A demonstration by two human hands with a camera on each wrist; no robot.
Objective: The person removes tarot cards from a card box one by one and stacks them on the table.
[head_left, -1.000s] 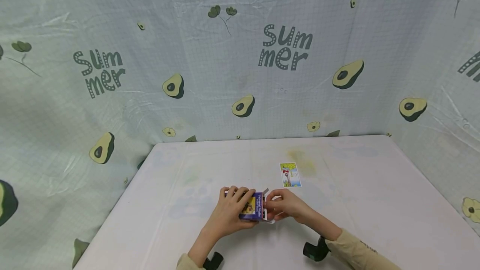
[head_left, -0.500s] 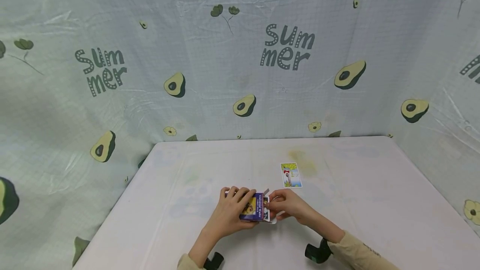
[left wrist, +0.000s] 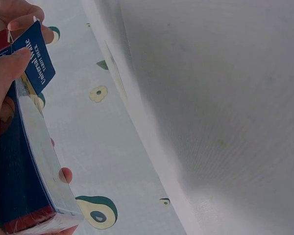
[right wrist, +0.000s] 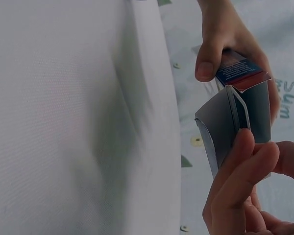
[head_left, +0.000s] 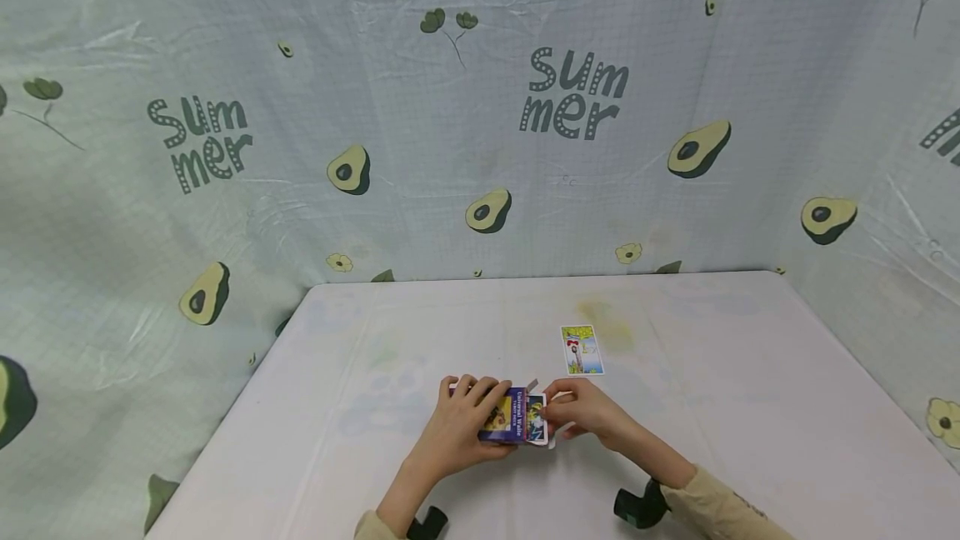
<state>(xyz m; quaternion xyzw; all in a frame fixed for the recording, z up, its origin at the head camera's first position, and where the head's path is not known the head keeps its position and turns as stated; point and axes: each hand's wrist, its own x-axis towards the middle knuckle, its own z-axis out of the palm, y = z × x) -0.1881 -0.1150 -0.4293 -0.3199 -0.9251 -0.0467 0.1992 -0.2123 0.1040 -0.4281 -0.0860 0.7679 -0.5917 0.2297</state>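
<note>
In the head view my left hand [head_left: 453,432] grips a purple-blue tarot card box [head_left: 517,417] from its left, fingers over the top. The box lies sideways, its opening toward the right. Tarot cards [head_left: 536,422] stick partway out of that opening. My right hand [head_left: 592,417] pinches their outer end. The right wrist view has the flaps [right wrist: 213,127] folded outward, with my right fingertips [right wrist: 242,142] at the cards between them. A blue flap lettered "Tarot Deck" [left wrist: 37,61] sticks out by my left thumb in the left wrist view.
A single picture card [head_left: 582,350] lies face up on the white table [head_left: 420,323], beyond the right hand. Behind the table hangs a curtain [head_left: 405,107] printed with avocados. Dark wrist cameras [head_left: 641,507] sit under both forearms.
The right hand has moved a little to the right, drawing the cards out so more of their faces shows. The left hand and the box stay almost in place.
</note>
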